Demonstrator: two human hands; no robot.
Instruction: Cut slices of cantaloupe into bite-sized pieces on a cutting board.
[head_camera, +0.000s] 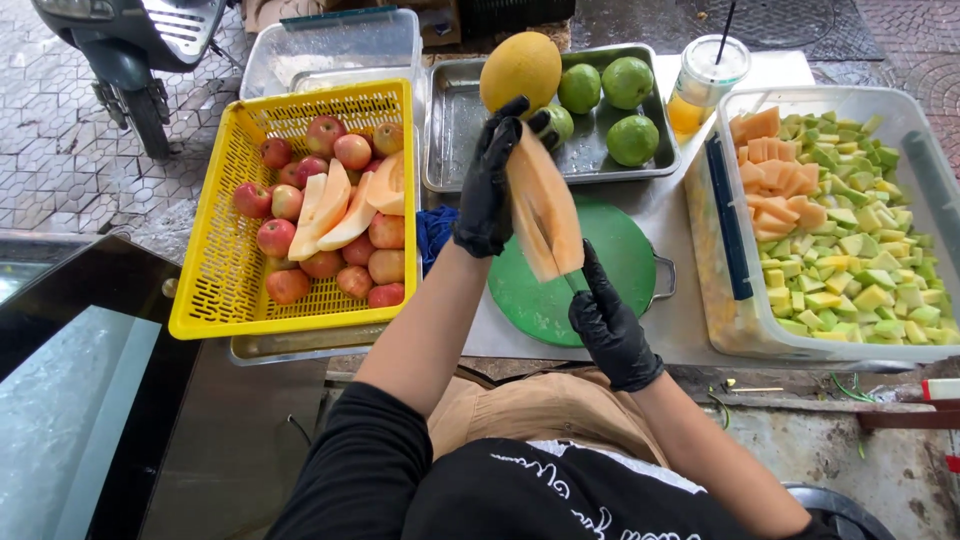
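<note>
My left hand (488, 190), in a black glove, grips a long peeled orange melon wedge (545, 205) and holds it upright above a round green cutting board (600, 270). My right hand (610, 325), also black-gloved, sits at the wedge's lower end with fingers closed; a knife there is hidden, so I cannot tell what it holds. More melon wedges (335, 210) lie on red apples (270, 235) in a yellow basket (205, 290) to the left.
A metal tray (445, 140) at the back holds a whole yellow melon (520, 68) and green guavas (628, 82). A clear tub (730, 300) of cut fruit pieces stands right. An iced drink cup (705, 80) and a scooter (130, 50) are behind.
</note>
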